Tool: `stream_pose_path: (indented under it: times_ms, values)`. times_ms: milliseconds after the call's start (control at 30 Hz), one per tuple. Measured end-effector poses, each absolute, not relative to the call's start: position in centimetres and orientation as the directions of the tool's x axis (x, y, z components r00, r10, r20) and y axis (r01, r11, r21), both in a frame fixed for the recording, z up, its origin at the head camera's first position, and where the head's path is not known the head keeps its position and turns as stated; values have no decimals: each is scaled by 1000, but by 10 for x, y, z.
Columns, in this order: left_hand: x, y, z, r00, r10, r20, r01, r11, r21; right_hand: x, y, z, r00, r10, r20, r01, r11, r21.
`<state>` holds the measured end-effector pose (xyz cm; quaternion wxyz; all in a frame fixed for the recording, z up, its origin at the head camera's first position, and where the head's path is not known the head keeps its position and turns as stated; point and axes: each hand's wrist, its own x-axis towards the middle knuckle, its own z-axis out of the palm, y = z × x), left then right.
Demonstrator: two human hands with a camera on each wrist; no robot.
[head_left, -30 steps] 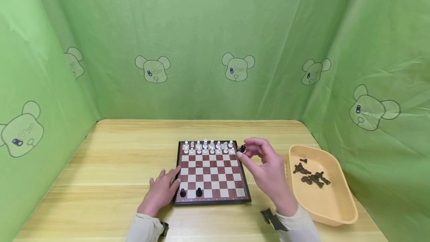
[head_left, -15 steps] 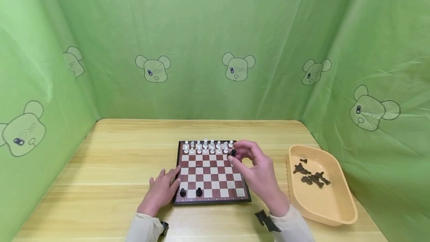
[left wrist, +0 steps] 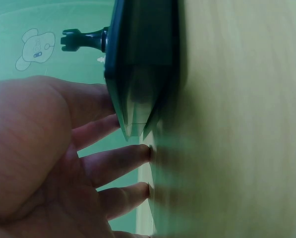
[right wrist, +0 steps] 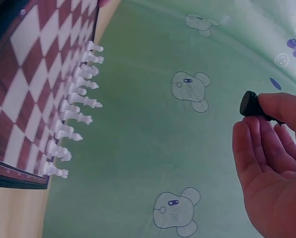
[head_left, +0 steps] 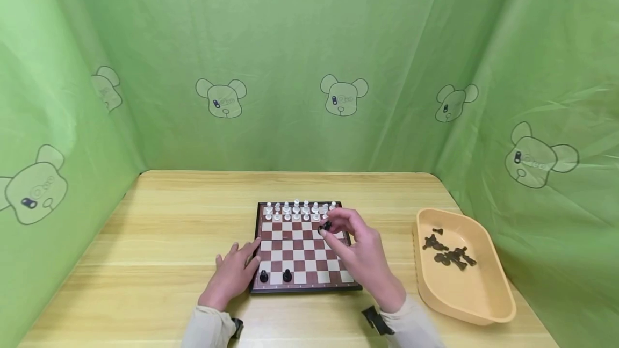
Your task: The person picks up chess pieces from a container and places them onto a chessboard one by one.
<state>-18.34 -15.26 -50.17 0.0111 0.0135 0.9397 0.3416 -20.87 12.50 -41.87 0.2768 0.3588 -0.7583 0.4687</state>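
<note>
The chessboard (head_left: 314,255) lies on the table with two ranks of white chess pieces (head_left: 296,210) along its far side. A black rook (head_left: 263,276) stands in the near left corner, and another black chess piece (head_left: 287,275) is to its right. My left hand (head_left: 233,277) rests at the board's left edge, fingers spread, some fingertips on the tabletop in the left wrist view. Over the right part of the board, my right hand (head_left: 360,251) pinches a black chess piece (right wrist: 249,104) between thumb and fingers. Its round base shows in the right wrist view; its top is mostly hidden.
To the right stands a pale orange tray (head_left: 464,299) holding several black chess pieces (head_left: 452,256) lying on their sides. Green fabric walls (head_left: 280,138) with bear-head outlines enclose the wooden table (head_left: 174,219) at the back and both sides.
My right hand has moved left and slightly nearer, carrying the black chess piece from beside the board's far right corner to over the board. My left hand has stayed in place.
</note>
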Motion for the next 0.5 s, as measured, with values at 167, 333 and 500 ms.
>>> stream_pose_path:
  times_ms: [167, 333, 500]
  values:
    - [-184, -152, -503, -1000, 29, -10, 16, 764, 646, -210, 124, -426, -621, -313, 718, -781, 324, -534]
    - [-185, -151, -503, -1000, 24, -12, 11, 766, 643, -210, 122, -433, -659, -352, 665, -752, 320, -576]
    - [-185, -151, -505, -1000, 23, -13, 9, 766, 643, -209, 119, -438, -676, -386, 627, -736, 338, -586]
